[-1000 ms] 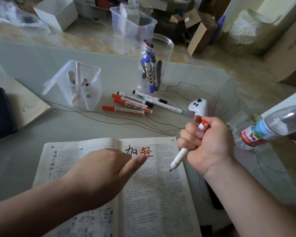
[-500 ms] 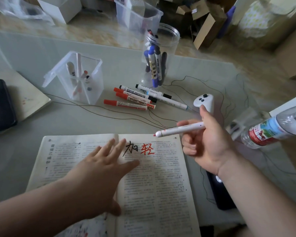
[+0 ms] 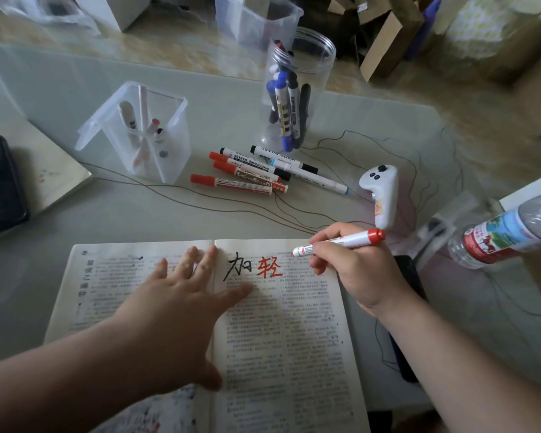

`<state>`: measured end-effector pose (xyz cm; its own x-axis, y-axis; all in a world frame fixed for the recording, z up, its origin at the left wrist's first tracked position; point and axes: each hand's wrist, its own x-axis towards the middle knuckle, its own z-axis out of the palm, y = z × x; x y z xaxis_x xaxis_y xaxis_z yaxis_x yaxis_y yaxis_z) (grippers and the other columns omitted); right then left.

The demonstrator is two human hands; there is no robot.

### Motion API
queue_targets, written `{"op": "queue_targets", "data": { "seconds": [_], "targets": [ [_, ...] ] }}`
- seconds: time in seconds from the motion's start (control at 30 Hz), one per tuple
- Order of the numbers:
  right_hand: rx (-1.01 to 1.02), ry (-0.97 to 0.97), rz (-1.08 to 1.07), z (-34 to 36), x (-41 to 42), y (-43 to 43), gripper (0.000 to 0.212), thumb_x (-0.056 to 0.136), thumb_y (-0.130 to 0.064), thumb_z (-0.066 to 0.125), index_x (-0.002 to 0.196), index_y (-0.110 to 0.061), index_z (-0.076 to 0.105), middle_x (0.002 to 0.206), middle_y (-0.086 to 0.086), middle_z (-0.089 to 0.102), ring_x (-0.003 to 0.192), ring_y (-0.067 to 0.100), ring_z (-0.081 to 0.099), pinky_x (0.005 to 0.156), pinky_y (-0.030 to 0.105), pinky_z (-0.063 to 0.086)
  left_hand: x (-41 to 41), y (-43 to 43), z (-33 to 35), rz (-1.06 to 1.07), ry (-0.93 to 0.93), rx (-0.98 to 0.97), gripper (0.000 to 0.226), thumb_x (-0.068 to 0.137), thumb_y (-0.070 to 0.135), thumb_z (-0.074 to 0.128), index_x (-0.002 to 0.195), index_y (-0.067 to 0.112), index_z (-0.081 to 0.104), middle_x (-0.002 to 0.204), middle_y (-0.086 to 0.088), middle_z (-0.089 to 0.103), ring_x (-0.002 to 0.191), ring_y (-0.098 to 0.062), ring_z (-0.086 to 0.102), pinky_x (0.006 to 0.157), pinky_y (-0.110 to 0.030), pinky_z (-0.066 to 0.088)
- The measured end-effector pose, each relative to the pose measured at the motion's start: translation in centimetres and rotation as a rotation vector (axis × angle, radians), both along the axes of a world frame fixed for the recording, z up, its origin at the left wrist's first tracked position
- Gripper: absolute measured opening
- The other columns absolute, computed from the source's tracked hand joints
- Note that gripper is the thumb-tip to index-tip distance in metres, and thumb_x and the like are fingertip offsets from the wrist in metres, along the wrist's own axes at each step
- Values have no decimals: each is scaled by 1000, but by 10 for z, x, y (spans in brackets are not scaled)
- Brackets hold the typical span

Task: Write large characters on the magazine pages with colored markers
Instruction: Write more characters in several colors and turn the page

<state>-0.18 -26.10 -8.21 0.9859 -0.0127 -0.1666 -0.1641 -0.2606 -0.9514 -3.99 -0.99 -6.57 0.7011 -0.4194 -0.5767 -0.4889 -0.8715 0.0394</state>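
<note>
Well, a few things could go wrong from here. The red marker (image 3: 338, 242) lies almost flat, so its tip may skid or leave a thin, wobbly line when it starts the next big letter. It likely needs to tip up first. The right hand (image 3: 359, 270) could also rub the red letter (image 3: 270, 267) at its 9 o'clock and smear it if the ink is wet (I cannot tell if it is). The left thumb sits just under the black letter (image 3: 236, 265), so it could smear that one too. If the left hand (image 3: 181, 295) lifts, the magazine (image 3: 294, 339) pages may pop up.

The marker's long side runs from 9 o'clock to 3 o'clock, a bit higher at 3. Its tip points to 9 o'clock, at the red letter, and its red end points to 3 o'clock. It is over the top of the right page, just beside the red letter.

The right fingers and thumb wrap tight round the marker. The left fingers are straight, spread apart and pressed flat across the fold.
</note>
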Motion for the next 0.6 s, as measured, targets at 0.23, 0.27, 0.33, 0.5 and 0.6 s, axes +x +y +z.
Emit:
{"op": "queue_targets", "data": {
  "seconds": [0.23,0.27,0.33,0.5,0.6],
  "targets": [
    [-184,-36,32,-4,-1,3,22,66,-32,76,71,-13,65,64,15,69,65,43,63,62,57,53,1,3,-1,-4,7,26,124,64,87,61,145,56,-28,154,-14,-42,148,-35,-28,124,-57,-1],
    [-190,-33,30,-4,-1,4,26,65,-36,77,71,-13,65,64,14,69,65,42,64,62,57,54,1,3,-1,-5,7,27,124,64,88,61,145,57,-28,154,-14,-42,148,-35,-28,124,-57,-1],
    [-220,-30,42,-5,0,4,29,65,-39,79,71,-14,67,65,13,70,65,40,65,63,56,55,1,3,-2,-4,6,26,124,64,88,61,145,57,-28,155,-13,-41,149,-35,-27,124,-58,0],
    [-329,-28,91,-6,1,4,19,80,-22,82,75,-11,68,68,9,72,68,31,68,65,46,57,1,3,-2,-12,5,44,123,65,89,59,143,56,-30,154,-14,-42,149,-36,-26,124,-58,1],
    [-379,-41,54,-4,2,5,21,80,-18,81,74,-7,64,67,9,69,65,23,63,59,33,50,1,3,-2,-9,6,49,123,65,89,58,143,57,-30,152,-14,-42,148,-36,-26,124,-58,1]
  ]
}}
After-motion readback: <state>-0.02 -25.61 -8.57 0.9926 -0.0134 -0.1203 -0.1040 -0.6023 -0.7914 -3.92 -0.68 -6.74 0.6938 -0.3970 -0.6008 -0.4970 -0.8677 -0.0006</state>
